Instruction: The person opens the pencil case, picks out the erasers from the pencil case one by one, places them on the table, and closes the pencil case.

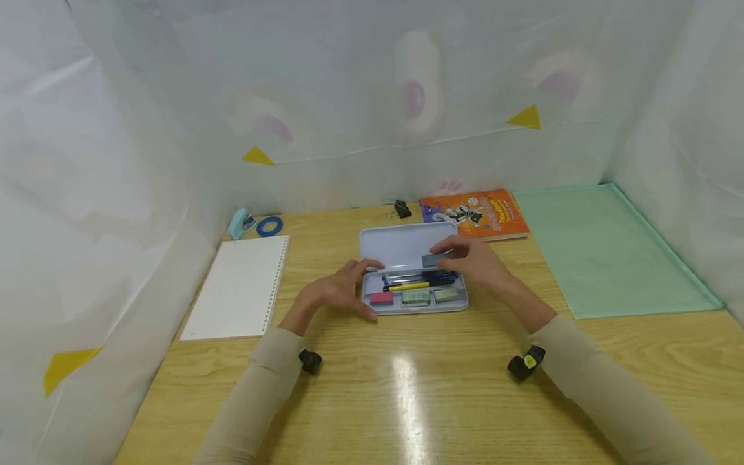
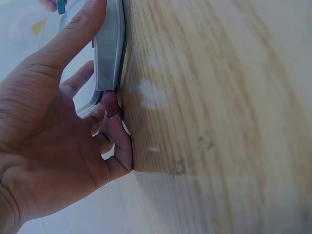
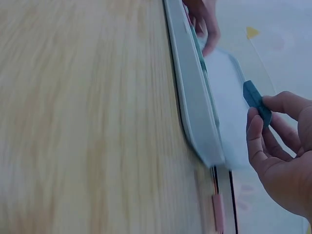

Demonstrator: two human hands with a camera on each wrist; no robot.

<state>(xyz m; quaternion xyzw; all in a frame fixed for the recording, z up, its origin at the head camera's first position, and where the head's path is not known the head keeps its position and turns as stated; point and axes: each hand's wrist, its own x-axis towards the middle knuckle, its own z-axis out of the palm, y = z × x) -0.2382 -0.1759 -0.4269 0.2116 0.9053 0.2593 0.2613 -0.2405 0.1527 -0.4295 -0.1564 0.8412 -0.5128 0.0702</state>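
Note:
An open pencil case point(image 1: 401, 247) of pale metal lies on the table with its lid tipped back. My left hand point(image 1: 341, 289) holds the case's left end, thumb along the front side and fingers toward the hinge. Between thumb and fingertips my right hand point(image 1: 478, 263) pinches a blue-teal eraser point(image 3: 257, 103), raised over the right part of the case. Inside the case are a pink eraser point(image 1: 381, 298), a green eraser point(image 1: 415, 297) and a grey-green eraser point(image 1: 446, 295) along the front. Behind them lie a yellow-and-black pen point(image 1: 409, 286) and several dark blue pens point(image 1: 401, 278).
Behind the case stand an orange book point(image 1: 502, 216) and a black binder clip point(image 1: 402, 208). At left are a white notepad point(image 1: 238, 287), a blue tape ring point(image 1: 269, 226) and a light blue stapler point(image 1: 239, 224). A green translucent mat point(image 1: 622, 252) covers the right side. White sheeting surrounds the table.

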